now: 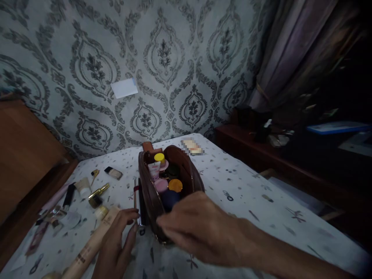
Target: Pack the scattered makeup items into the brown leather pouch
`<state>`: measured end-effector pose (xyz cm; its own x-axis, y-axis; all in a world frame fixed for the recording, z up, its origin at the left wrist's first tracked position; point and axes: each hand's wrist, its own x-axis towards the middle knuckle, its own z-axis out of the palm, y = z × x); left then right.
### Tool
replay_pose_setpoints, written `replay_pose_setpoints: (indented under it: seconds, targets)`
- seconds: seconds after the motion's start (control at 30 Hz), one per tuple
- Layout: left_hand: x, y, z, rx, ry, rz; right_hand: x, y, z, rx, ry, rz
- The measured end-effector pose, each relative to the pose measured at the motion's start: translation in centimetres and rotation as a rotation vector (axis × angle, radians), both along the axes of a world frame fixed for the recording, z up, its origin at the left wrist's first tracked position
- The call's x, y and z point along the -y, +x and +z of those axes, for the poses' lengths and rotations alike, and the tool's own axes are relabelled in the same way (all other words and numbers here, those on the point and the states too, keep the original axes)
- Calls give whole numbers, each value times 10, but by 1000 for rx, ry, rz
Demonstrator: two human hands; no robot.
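A brown zip makeup bag (196,178) stands unzipped on the table. Inside it are a yellow-capped container (159,157), a white tube (154,169), a pink round item (161,185), an orange round lid (175,185) and a dark blue item (171,200). My right hand (200,224) has its fingers curled at the bag's near rim, apparently gripping it; its palm side is hidden. Left of the bag lie a slim dark tube with a silver end (141,209) and a thin brush (135,195). Beside their near ends, my left hand (117,236) has thumb and fingers apart.
Loose cosmetics cover the table's left side: a beige tube (84,252), a gold-and-black bottle (98,194), a cream tube (83,187) and a small bottle (113,173). A blurred-out card (192,146) lies behind the bag. A wooden panel (26,151) borders the left.
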<state>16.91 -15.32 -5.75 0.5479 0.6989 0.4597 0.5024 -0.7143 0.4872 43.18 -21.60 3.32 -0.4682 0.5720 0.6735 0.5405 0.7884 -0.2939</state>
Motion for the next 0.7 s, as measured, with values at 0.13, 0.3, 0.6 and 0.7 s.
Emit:
replay_pose_setpoints:
  seconds: [0.13,0.3,0.6,0.7]
  targets:
    - [6,4,-6,24,34,-1,20,-25,-8,172,-35,92]
    - [14,4,-7,32,35,-23,25,-52,-20,271,-157,203]
    - [-2,-42,-12,-199,99,181,-2,-115,-82,270,-482,160]
    - [-24,-61,-1,-281,75,305,-12,-133,-94,112,-664,142]
